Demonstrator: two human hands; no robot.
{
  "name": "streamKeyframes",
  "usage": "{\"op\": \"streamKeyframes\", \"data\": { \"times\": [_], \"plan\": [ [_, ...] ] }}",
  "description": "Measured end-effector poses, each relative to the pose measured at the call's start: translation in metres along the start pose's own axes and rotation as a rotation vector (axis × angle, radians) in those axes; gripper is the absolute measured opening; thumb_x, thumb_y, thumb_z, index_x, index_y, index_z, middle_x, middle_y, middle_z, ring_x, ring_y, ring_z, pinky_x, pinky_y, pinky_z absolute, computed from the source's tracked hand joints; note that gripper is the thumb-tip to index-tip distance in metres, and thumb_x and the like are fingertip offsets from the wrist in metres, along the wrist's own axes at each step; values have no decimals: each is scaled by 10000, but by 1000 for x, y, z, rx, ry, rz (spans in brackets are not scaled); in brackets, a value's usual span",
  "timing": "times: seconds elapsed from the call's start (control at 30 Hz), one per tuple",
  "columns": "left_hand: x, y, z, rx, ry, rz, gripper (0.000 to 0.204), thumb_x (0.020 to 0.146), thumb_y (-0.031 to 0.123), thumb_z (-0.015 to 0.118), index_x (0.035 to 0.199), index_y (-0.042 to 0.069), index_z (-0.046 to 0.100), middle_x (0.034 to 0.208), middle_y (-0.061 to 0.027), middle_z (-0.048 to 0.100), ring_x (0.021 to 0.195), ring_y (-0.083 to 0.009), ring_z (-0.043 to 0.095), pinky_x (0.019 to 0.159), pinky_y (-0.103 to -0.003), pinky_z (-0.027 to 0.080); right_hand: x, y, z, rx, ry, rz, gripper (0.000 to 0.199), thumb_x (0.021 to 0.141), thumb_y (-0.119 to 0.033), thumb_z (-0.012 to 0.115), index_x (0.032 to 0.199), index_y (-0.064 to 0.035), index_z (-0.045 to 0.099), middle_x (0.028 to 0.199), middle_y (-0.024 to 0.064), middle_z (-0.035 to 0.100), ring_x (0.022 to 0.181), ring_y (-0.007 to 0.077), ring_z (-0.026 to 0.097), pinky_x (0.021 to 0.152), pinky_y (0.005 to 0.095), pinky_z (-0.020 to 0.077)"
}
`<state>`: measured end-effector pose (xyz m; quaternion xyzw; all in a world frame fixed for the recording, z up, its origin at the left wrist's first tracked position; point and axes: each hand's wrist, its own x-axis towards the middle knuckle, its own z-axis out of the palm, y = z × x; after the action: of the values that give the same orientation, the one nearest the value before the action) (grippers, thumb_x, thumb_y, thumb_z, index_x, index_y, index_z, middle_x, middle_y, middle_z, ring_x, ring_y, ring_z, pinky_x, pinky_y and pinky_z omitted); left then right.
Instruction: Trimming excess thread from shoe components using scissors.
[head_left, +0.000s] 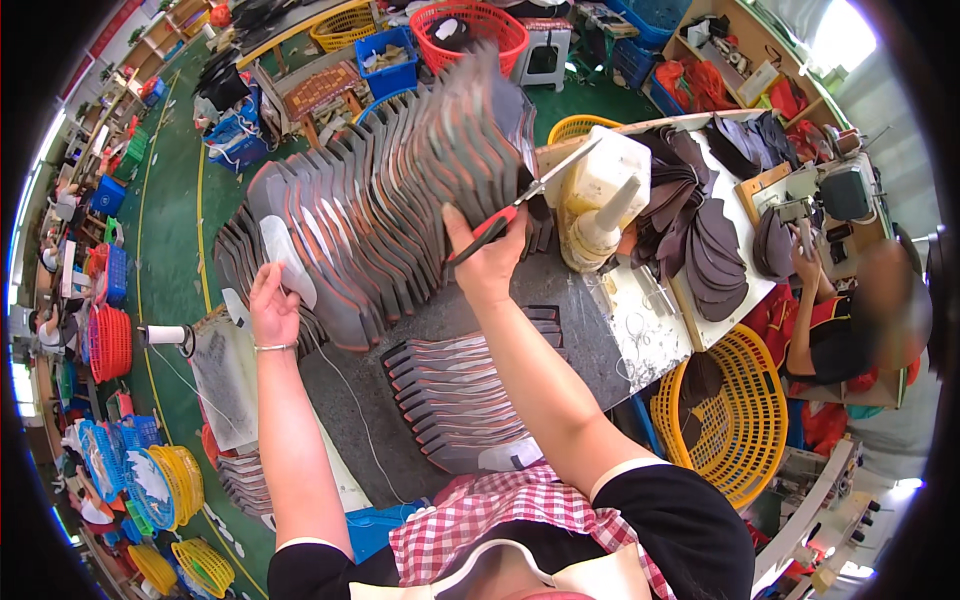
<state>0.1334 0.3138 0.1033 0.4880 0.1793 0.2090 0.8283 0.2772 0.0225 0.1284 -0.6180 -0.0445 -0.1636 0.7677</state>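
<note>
Shoe-upper pieces (390, 190), a long fanned stack of dark grey leather cut-outs w/ reddish-brown edges, held up in the air between both hands, bending in an arc from lower left to upper right. One pale whitish piece sits at the stack's left end, just above the left hand.

Second stack of grey pieces (465, 400) lies flat on the grey worktable (590, 330), below the right hand, near the person's checked apron. Right of the right hand: a yellowish glue bottle (600, 200) w/ white nozzle, upright on the table. Further right, dark brown cut pieces (700, 250) fanned on a pale board. Yellow plastic basket (745, 400) low right, red basket (470, 25) and blue crate (385, 55) beyond the stack. Thread spool (165, 335) left of the left hand.

Left hand (272, 305): fingers extended upward, loosely spread, pressing against the stack's lower-left end; bracelet at wrist. Right hand (490, 255): curled around red-handled scissors (525, 195), thumb pressed on the stack's right side; blades point up-right, nearly closed.
</note>
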Motion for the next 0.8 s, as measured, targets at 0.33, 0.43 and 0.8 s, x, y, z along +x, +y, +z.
{"op": "streamKeyframes", "data": {
  "times": [0.33, 0.43, 0.8],
  "plan": [
    [-250, -17, 95, -253, 180, 181, 175, 989, 187, 574, 1094, 66, 642, 1209, -99, 657, 1101, -193, 604, 852, -363, 480, 63, -103, -80, 581, -532, 222, 398, 794, -49, 744, 1157, 19, 594, 1006, 97, 686, 844, 182, 669, 767, 318, 550],
    [-389, -44, 132, -180, 34, 139, 402, 913, 231, 692, 1228, 15, 565, 1436, -183, 507, 1394, -325, 415, 1157, -495, 334, 50, -101, -119, 604, -637, 621, 376, 806, -121, 746, 1139, 7, 627, 943, 101, 711, 688, 180, 695, 609, 304, 573],
    [-452, -301, 207, 130, -22, -707, 174, 967, 206, 643, 992, 34, 654, 937, 5, 642, 622, -32, 420, 572, -182, 354, 43, 191, -201, -669, -905, 441, 588, 674, -432, 879, 1002, -12, 629, 801, 93, 661, 667, 206, 609, 672, 350, 508]
  ]
}}
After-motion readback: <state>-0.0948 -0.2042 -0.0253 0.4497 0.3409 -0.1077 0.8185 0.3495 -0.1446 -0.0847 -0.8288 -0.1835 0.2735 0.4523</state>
